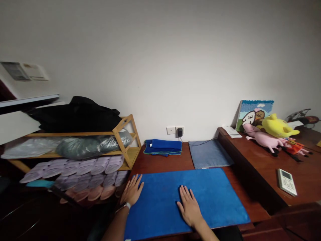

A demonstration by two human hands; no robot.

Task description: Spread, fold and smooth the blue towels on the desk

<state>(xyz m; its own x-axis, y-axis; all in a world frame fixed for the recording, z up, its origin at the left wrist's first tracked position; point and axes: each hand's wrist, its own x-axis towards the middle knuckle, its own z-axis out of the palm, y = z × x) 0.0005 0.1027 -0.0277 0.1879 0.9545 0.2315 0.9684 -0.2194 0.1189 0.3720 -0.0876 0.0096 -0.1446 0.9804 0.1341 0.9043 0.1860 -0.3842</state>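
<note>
A bright blue cloth (160, 197) lies spread flat on the brown wooden table (165, 164). My left hand (132, 190) rests palm down on its left edge, fingers stretched out, with a watch on the wrist. Near the middle of the cloth, my right hand (189, 206) also lies flat, fingers extended. Neither hand grips anything. Behind the spread cloth, folded blue cloths (167, 145) lie against the wall. To their right is a flat grey-blue cloth (209, 154).
A wooden rack (127, 142) at left holds several slippers (86, 166), plastic-wrapped items and a black bag (80, 115). A black plug (180, 132) sits in the wall socket. Plush toys (274, 125), a dog picture (255, 113) and a remote control (287, 182) occupy the raised surface at right.
</note>
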